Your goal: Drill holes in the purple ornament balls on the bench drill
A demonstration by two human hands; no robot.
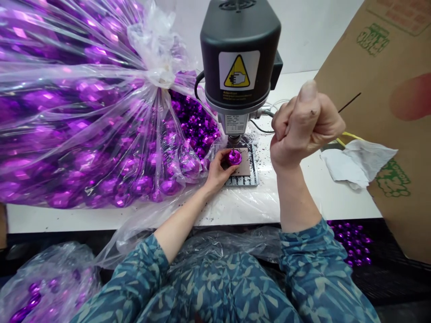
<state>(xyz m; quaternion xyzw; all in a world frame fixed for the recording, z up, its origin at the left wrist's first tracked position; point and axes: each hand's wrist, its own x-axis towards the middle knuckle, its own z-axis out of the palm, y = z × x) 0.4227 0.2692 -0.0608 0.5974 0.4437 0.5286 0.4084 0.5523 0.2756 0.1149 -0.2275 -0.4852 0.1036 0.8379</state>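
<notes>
My left hand (220,170) pinches a shiny purple faceted ball (235,157) between thumb and fingers. The ball rests on a small brown board (245,163) over the slotted metal base (254,179) of a bench drill press. Directly above it is the chuck (234,139), under the black motor housing (240,49) with its yellow warning label. My right hand (305,123) is raised to the right of the machine, closed in a fist around the drill press lever. The fingers hide the gripped part; a thin dark rod (350,102) shows beyond the fist.
A large clear bag (84,125) packed with purple balls fills the left. Loose purple balls (198,125) lie beside the machine. A cardboard box (380,89) and white cloth (357,161) are on the right. Another bag (50,278) sits below left; more balls (353,242) lie below right.
</notes>
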